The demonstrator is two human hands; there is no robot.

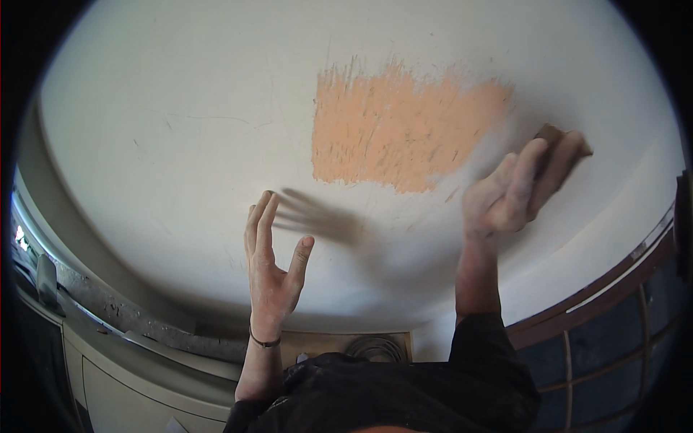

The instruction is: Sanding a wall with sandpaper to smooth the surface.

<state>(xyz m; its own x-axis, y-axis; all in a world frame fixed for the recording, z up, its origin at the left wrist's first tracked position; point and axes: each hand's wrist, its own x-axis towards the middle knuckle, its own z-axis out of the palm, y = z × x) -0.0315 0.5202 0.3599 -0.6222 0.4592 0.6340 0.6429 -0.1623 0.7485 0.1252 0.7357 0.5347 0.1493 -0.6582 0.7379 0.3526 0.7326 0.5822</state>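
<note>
Before me is a white painted wall with a ragged-edged peach-orange patch marked by dark streaks. To the right of the patch, my right hand grips a brown block against the wall. The hand is blurred, and its fingers cover most of the block, so its material is unclear. Lower and to the left, my left hand is raised with thumb and fingers apart and nothing in it. Its fingertips meet their shadow at the wall, apparently resting there. A thin dark band circles the left wrist.
At lower left, a pale cabinet stands beside a rough grey ledge and a window. A coiled dark cable or hose lies low behind my torso. A brown-framed, paned door or window is at lower right.
</note>
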